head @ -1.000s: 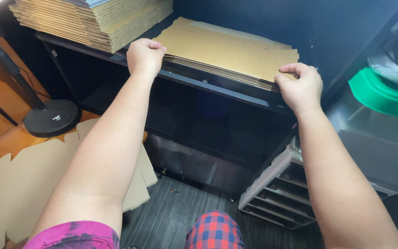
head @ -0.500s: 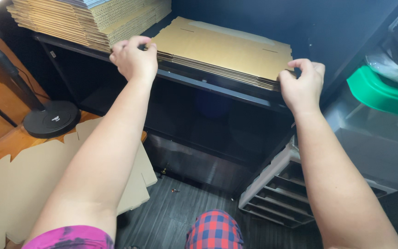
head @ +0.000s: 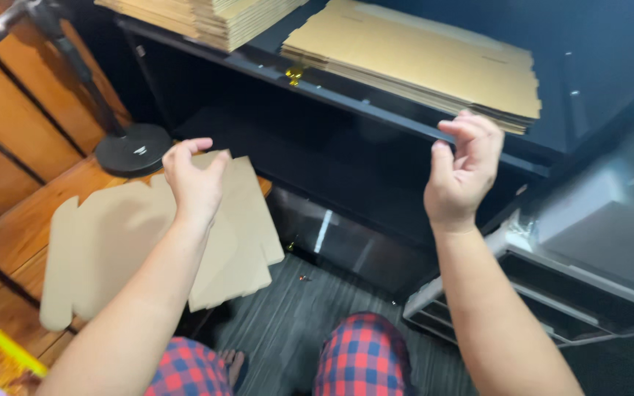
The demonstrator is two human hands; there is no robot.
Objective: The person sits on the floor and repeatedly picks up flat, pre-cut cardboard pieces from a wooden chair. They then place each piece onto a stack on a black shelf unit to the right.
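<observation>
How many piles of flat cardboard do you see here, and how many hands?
Cardboard stacks on the shelf: 2, the right stack and the left stack
Flat cardboard on the wooden ledge: 1
Hands, both empty: 2, left hand, right hand
Total: 5

My left hand [head: 191,176] covers part of the blurred flat cardboard [head: 119,242] beneath it. Above my right hand [head: 462,170], the cardboard stack [head: 420,55] runs off the top edge.

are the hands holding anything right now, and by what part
Nothing is held. The left hand and right hand both hang open in the air, just off the stack of flat brown cardboard sheets on the black shelf.
</observation>
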